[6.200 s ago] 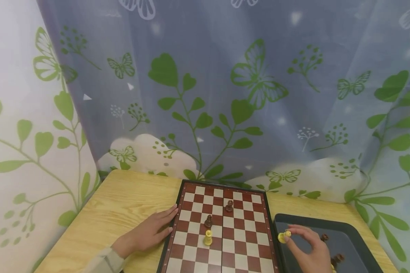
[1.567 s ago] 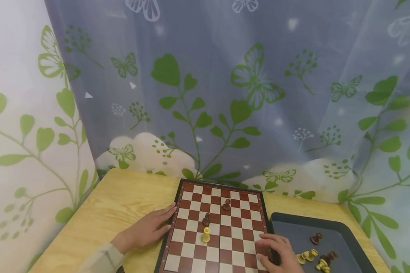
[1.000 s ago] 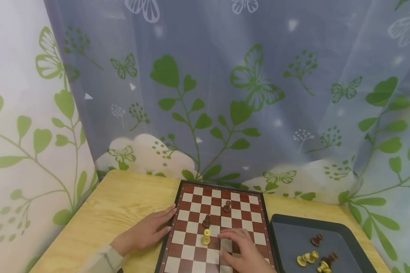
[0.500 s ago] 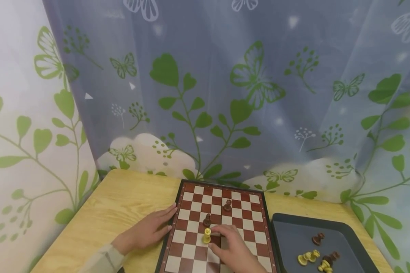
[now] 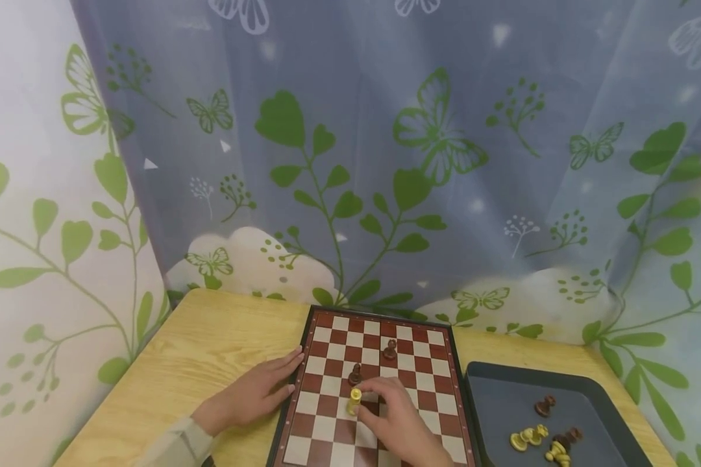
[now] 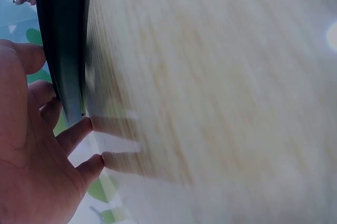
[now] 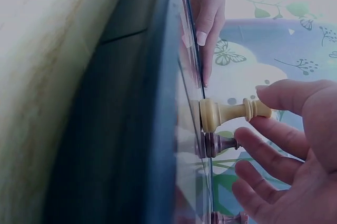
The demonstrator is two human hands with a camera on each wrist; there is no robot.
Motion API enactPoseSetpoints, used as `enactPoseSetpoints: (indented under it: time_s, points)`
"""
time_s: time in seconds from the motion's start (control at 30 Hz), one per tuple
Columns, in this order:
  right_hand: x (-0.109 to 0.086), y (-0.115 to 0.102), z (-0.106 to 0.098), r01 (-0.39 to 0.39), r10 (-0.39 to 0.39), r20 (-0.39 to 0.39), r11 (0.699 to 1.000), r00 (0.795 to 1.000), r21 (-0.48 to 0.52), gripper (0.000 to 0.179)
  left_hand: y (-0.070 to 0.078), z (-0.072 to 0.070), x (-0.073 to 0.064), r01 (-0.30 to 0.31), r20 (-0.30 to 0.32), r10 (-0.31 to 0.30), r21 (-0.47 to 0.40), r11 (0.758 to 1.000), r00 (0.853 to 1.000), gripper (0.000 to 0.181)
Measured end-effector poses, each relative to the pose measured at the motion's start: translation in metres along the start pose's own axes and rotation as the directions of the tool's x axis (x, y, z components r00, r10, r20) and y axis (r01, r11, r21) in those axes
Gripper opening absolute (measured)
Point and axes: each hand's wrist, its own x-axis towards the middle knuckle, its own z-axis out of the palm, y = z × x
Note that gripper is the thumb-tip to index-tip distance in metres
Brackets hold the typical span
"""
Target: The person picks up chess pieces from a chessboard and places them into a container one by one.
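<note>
A yellow chess piece (image 5: 354,402) with a flared top stands on the chequered chessboard (image 5: 312,447), just in front of a dark brown chess piece (image 5: 356,374). Thumb and index finger of my right hand (image 5: 398,421) pinch its upper part; in the right wrist view they sit on either side of the piece's top (image 7: 258,109). Another brown piece (image 5: 390,349) stands farther back on the board. My left hand (image 5: 254,395) lies on the table, fingers extended, fingertips against the board's left edge. In the left wrist view the fingers of that hand (image 6: 42,145) touch the dark board rim (image 6: 66,34).
To the right of the board is a dark tray (image 5: 566,384) with several loose yellow and brown pieces lying in it, among them a brown piece (image 5: 544,406). The wooden table (image 5: 228,324) runs back to a patterned curtain (image 5: 350,162).
Earlier my right hand held a yellow piece over the tray; yellow pieces now lie there. The hand has since come left across the board and taken hold of the standing yellow piece.
</note>
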Motion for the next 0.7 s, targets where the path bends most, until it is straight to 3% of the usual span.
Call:
enactPoseSetpoints:
  time_s: [0.4,0.7]
  points:
    - [0.007,-0.001,-0.002,0.065,-0.064,-0.045,0.998,0.997,0.015,0.012,0.002,-0.003,0.003,0.015,0.026,-0.016,0.003,1.0,1.0,0.057]
    - [0.004,-0.012,-0.01,0.072,-0.075,-0.072,0.997,0.995,-0.042,0.012,0.001,-0.003,0.004,0.015,0.022,-0.015,-0.003,1.0,1.0,0.057]
